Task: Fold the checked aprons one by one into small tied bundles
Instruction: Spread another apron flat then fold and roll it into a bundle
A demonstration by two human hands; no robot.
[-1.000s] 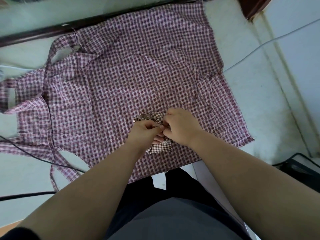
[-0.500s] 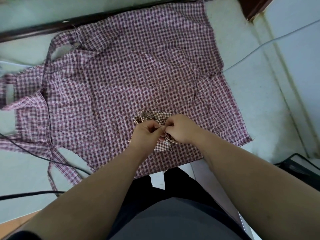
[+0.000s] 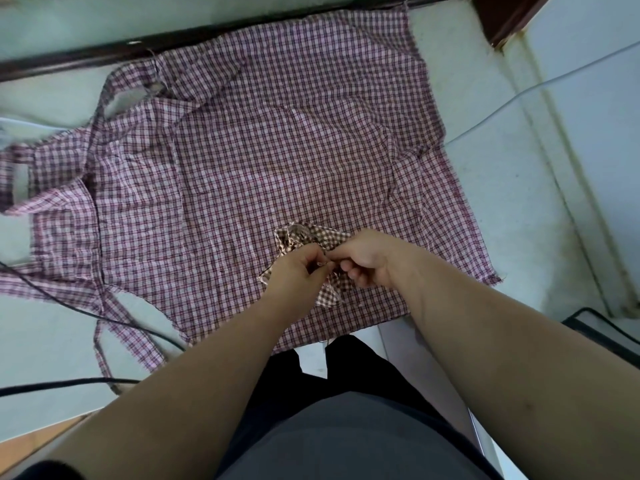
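Note:
A large pink-and-maroon checked apron (image 3: pixel 263 161) lies spread flat on the pale table (image 3: pixel 512 209), its straps trailing off to the left. On its near edge sits a small brown-and-white checked bundle (image 3: pixel 313 235), folded tight. My left hand (image 3: pixel 298 271) and my right hand (image 3: pixel 367 259) meet over the bundle, fingertips together. Each hand pinches the bundle's cloth or tie where they touch. The lower part of the bundle (image 3: pixel 329 294) shows between my wrists.
A black cable (image 3: pixel 69 308) crosses the apron's straps at the left, and a second black cable (image 3: pixel 62 382) runs below it. A thin white wire (image 3: pixel 519 95) runs across the table at the right. A dark object (image 3: pixel 602 332) sits at the right edge.
My hands have drawn slightly apart and toward me over the bundle, with the fingertips still pinching it. The big apron has not moved.

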